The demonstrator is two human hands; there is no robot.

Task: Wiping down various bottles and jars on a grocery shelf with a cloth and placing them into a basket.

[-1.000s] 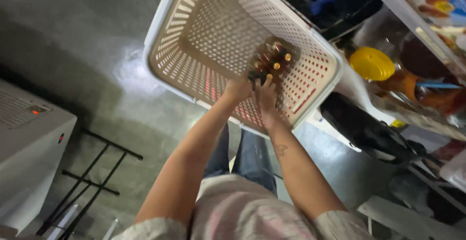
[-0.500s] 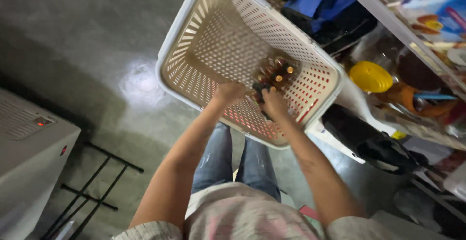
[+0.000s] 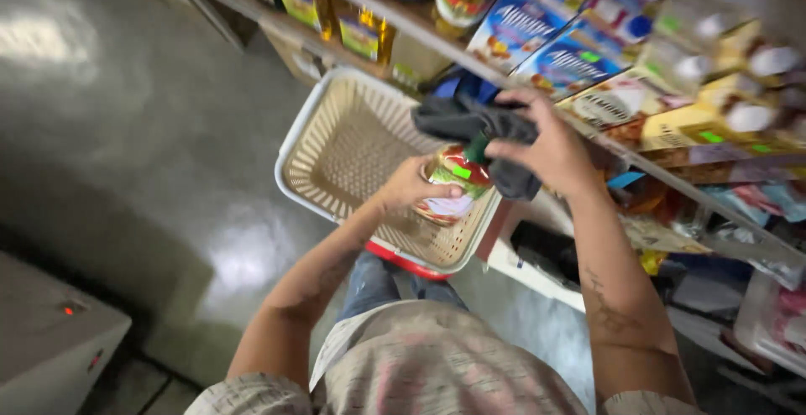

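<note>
Mid-frame, above the beige lattice basket (image 3: 353,151), left hand (image 3: 409,187) is wrapped around a jar (image 3: 453,187) with a red-and-green label, right hand (image 3: 550,151) closed on a dark grey cloth (image 3: 470,121) touching the jar's top, stocked shelf (image 3: 638,159) at right.

Dark grey cloth (image 3: 478,130) — red-labelled jar (image 3: 453,187) — beige lattice basket (image 3: 353,142).

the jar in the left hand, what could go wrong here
The left hand holds the jar by its side alone, above the basket rim; it may slip and drop. The right hand presses a dark cloth on its top, which could push it loose.
</note>
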